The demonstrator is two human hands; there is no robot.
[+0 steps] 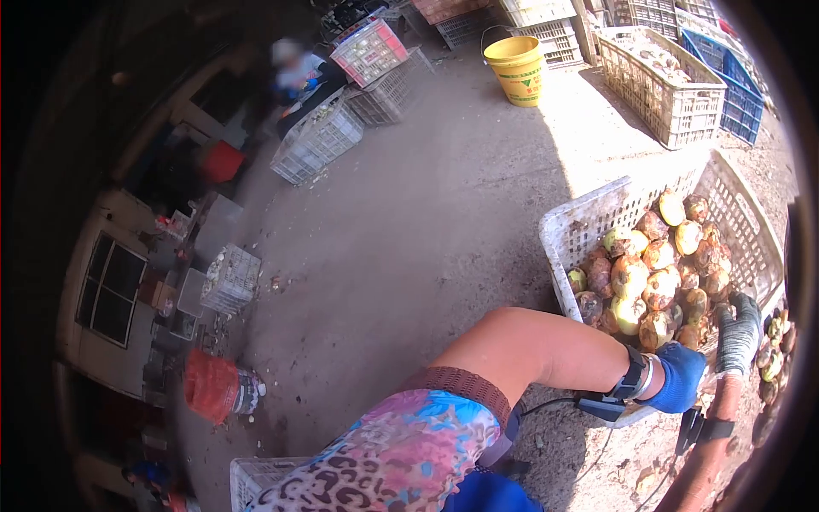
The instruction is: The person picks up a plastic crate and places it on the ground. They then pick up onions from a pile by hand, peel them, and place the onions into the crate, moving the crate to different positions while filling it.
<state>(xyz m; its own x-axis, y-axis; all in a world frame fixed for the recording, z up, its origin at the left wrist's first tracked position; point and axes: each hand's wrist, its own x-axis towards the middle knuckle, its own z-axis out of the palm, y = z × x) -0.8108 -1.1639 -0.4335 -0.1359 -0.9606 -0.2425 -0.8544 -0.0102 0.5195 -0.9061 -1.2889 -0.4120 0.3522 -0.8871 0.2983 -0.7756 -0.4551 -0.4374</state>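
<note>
Working a blue-gloved left hand (680,378) and grey-gloved right hand (739,331) beside brown-skinned onions (659,288) in a white perforated plastic crate (587,212), ideally with light fingertips, both grips indeterminable.

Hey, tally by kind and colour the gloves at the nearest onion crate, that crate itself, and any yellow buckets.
Blue fabric glove: 1
Grey fabric glove: 1
Whitish perforated plastic crate: 1
Yellow plastic bucket: 1
Total: 4

The onions (661,284) are contained in the near crate (589,215), beyond which the bucket (517,78) is positioned to the left of the far crate (695,118), while the sack (210,386) is located at far left.
</note>
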